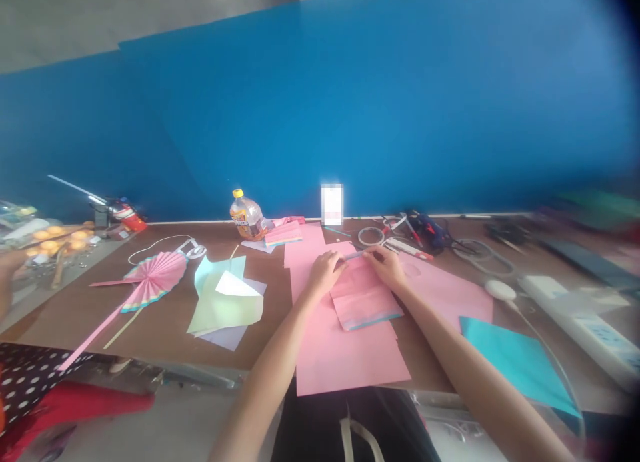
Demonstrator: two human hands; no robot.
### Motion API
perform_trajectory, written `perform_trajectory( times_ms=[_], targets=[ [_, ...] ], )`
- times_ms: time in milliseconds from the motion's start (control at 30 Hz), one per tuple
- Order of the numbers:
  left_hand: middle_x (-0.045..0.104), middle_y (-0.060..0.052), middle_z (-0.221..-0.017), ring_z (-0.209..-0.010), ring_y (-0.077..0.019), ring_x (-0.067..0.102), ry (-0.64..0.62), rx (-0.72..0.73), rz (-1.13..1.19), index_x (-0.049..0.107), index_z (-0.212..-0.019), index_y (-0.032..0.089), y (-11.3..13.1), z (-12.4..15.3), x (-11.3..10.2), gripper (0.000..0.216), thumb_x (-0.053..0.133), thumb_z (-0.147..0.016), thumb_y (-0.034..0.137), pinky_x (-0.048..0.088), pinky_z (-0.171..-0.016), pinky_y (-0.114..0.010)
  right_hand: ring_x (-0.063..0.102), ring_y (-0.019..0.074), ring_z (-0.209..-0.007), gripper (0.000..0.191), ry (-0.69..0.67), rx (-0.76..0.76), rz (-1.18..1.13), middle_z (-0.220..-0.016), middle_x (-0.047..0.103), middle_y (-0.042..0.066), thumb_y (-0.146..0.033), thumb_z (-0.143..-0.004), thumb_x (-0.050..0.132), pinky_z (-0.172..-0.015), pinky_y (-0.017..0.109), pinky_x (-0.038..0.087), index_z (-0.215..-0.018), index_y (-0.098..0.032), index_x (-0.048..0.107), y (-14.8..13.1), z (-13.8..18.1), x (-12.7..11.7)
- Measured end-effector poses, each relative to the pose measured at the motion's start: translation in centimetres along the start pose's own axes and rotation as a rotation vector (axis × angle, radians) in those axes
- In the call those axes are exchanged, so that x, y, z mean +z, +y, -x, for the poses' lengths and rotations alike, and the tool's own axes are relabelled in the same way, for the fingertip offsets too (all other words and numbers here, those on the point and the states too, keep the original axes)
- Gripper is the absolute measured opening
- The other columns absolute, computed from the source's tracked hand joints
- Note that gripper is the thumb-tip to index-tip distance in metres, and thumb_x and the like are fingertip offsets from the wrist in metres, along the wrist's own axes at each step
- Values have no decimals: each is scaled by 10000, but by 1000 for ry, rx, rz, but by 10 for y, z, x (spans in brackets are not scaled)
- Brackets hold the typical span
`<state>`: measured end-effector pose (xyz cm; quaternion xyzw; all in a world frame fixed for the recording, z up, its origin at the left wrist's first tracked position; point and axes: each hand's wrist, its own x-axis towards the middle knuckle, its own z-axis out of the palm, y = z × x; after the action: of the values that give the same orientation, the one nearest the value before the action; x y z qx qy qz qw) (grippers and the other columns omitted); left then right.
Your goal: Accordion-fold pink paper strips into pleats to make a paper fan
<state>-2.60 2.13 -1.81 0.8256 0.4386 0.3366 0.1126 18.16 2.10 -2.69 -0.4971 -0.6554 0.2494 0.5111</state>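
My left hand pinches the far left corner of a pink paper sheet. At its far right corner my right hand pinches the same sheet. A narrow bluish strip shows along the far edge between my fingers, and a blue band runs along the near edge. Creases cross the sheet, which lies over larger pink paper on the brown table. My fingertips partly cover the far edge. A pleated pink paper fan with blue and yellow borders lies to the left.
Green, blue and white papers lie left of my arms. Behind them stands a drink bottle. A teal sheet, a power strip and cables are on the right. Tape rings sit at the back. Another person's hand is far left.
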Motion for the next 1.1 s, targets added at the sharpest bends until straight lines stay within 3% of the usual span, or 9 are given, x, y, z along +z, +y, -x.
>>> perform_trajectory(
  times_ms=[233,433,567,767,1100],
  targets=[
    [662,-40,-940,-934,-185,616,-39,-123,354,592,-904,191,2,-1,-5,252,641,-785,408,465,-869,-303,512,166,-634,347,-16,6,9,-680,602,21,-507,-815,530,-604,283,401,-786,-178,636,-7,-1,-5],
    [667,-44,-920,-928,-183,630,-65,-197,625,599,-899,157,-5,-3,-2,305,717,-706,362,480,-863,-301,522,167,-650,335,8,13,-20,-697,611,25,-496,-806,551,-588,272,395,-779,-174,640,-8,-1,-7],
    [679,-60,-917,-927,-198,628,-103,-186,680,650,-864,140,-10,-4,-3,296,714,-705,380,477,-876,-320,531,167,-654,335,-1,48,-76,-723,620,28,-500,-802,559,-596,273,394,-792,-173,630,-12,0,-10],
    [673,-106,-1066,-1026,-232,616,-165,-151,765,687,-995,144,-7,-2,-4,370,729,-703,367,475,-921,-349,568,180,-705,327,-15,82,-167,-762,646,31,-505,-781,593,-645,283,419,-800,-180,626,-12,-2,-15],
    [672,-97,-1028,-980,-208,616,-59,-232,838,685,-969,138,-14,-3,2,366,761,-658,313,493,-880,-342,568,161,-679,398,-161,162,-389,-824,663,44,-481,-687,711,-597,273,431,-940,-182,635,-11,0,-15]
  ],
)
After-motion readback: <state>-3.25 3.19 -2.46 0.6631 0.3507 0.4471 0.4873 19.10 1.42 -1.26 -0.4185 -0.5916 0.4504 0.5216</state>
